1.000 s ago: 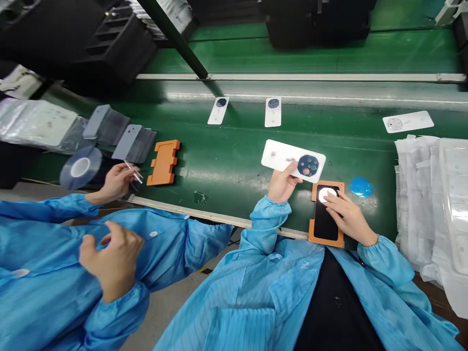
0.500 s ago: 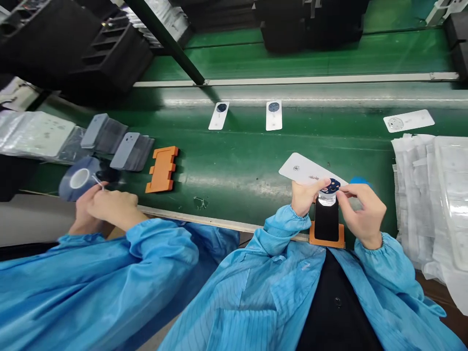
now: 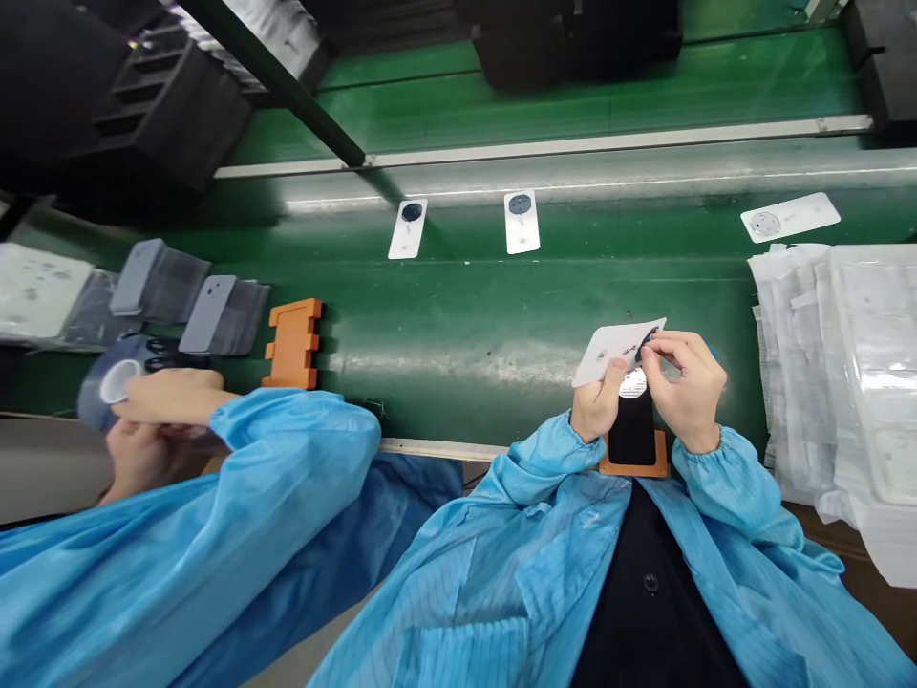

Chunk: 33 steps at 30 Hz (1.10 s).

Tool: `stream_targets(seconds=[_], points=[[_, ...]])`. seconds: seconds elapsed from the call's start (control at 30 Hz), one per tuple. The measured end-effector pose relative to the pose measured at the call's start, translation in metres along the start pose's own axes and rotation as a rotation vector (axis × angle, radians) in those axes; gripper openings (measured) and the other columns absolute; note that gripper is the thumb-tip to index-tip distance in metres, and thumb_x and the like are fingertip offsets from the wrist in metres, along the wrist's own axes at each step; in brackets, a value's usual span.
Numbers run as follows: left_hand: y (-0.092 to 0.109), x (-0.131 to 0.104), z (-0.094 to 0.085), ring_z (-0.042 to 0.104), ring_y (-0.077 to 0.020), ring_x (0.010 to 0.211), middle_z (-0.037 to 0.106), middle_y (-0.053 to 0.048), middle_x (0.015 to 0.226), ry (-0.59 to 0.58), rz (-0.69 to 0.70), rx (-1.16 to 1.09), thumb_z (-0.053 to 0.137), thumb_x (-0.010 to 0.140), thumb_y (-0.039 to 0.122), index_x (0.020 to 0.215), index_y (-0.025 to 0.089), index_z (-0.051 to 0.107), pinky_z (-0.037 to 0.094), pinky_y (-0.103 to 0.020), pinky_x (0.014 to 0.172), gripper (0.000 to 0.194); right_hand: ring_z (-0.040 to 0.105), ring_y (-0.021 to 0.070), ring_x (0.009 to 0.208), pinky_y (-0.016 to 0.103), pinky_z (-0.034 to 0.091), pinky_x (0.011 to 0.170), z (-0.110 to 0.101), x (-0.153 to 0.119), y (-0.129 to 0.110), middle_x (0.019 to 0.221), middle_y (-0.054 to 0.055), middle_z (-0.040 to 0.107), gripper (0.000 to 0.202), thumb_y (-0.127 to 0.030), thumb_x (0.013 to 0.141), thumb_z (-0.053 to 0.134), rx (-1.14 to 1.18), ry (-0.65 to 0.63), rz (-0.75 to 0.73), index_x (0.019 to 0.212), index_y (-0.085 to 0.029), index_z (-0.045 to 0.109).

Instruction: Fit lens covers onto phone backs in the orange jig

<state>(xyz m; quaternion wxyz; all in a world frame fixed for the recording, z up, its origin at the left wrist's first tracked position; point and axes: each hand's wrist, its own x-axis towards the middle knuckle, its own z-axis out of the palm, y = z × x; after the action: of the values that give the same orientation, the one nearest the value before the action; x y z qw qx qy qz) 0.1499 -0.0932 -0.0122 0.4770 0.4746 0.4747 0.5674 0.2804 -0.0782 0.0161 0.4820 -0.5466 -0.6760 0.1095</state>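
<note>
As a thin white rectangular sheet (image 3: 606, 350) is being gripped by the left hand (image 3: 596, 403), apparently tilted for access, its dark rounded patch (image 3: 646, 340) is being pinched between the fingertips (image 3: 651, 366) of the right hand (image 3: 686, 387).

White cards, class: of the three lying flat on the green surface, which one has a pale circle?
The rightmost white card, turned sideways. Its circle is pale, while the left card and the middle card each have a dark one.

The right hand (image 3: 684, 387) has left the black panel (image 3: 631, 430) for the white card (image 3: 610, 347), now tilted.
</note>
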Motion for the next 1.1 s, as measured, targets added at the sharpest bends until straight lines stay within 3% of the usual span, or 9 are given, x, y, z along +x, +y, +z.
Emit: stream_targets(seconds=[0.23,0.47,0.7,0.87,0.97,1.03,1.1], points=[[0.0,-0.001,0.001,0.074,-0.0272,0.104,0.079,-0.008,0.11,0.005,0.006,0.022,0.057,0.096,0.063,0.119,0.025,0.079,0.055,-0.039,0.104,0.05,0.074,0.0234,0.096,0.039,0.065,0.083,-0.002,0.001,0.004,0.1,0.008,0.074,0.008,-0.029,0.093,0.069,0.067,-0.002,0.05,0.09,-0.022,0.073],[-0.005,-0.004,0.002,0.074,-0.0271,0.105,0.079,-0.008,0.108,0.009,-0.005,0.041,0.054,0.097,0.062,0.118,0.024,0.079,0.054,-0.039,0.106,0.05,0.073,0.0234,0.097,0.04,0.065,0.085,-0.002,0.001,0.003,0.102,0.008,0.074,0.008,-0.023,0.092,0.066,0.103,0.0,0.05,0.091,-0.022,0.074],[0.004,-0.006,0.001,0.071,-0.0284,0.116,0.075,-0.008,0.124,-0.061,0.093,0.133,0.052,0.1,0.057,0.132,0.028,0.073,0.055,-0.04,0.107,0.047,0.072,0.023,0.097,0.039,0.062,0.082,0.0,0.002,0.001,0.101,0.008,0.073,0.009,-0.019,0.092,0.062,0.017,0.031,-0.009,0.089,-0.023,0.07],[0.003,-0.006,0.005,0.069,-0.0304,0.12,0.076,-0.008,0.121,-0.063,-0.016,0.108,0.057,0.094,0.065,0.123,0.028,0.077,0.055,-0.041,0.109,0.051,0.067,0.0224,0.086,0.038,0.057,0.077,0.006,0.006,0.003,0.086,0.006,0.069,0.012,-0.016,0.088,0.059,-0.101,0.037,-0.073,0.08,-0.024,0.061],[-0.002,0.002,0.003,0.071,-0.0304,0.118,0.076,-0.009,0.12,0.049,-0.182,-0.079,0.062,0.089,0.07,0.117,0.024,0.076,0.059,-0.043,0.104,0.056,0.064,0.021,0.078,0.035,0.053,0.071,-0.001,0.007,0.025,0.081,0.004,0.067,0.012,-0.015,0.082,0.059,-0.169,0.031,-0.021,0.074,-0.023,0.059],[-0.004,0.01,-0.005,0.073,-0.0295,0.111,0.075,-0.011,0.12,0.113,-0.296,-0.259,0.067,0.086,0.07,0.123,0.021,0.071,0.063,-0.043,0.097,0.062,0.061,0.0196,0.071,0.033,0.051,0.067,-0.013,0.006,0.054,0.077,0.003,0.067,0.009,-0.016,0.077,0.061,-0.236,0.023,0.13,0.07,-0.022,0.06],[-0.004,0.015,-0.017,0.075,-0.0281,0.107,0.074,-0.011,0.124,0.132,-0.359,-0.368,0.072,0.084,0.067,0.131,0.021,0.065,0.064,-0.044,0.093,0.066,0.057,0.0192,0.062,0.033,0.047,0.063,-0.029,0.002,0.087,0.069,0.002,0.066,0.009,-0.019,0.073,0.066,-0.347,-0.066,0.352,0.066,-0.022,0.062]])
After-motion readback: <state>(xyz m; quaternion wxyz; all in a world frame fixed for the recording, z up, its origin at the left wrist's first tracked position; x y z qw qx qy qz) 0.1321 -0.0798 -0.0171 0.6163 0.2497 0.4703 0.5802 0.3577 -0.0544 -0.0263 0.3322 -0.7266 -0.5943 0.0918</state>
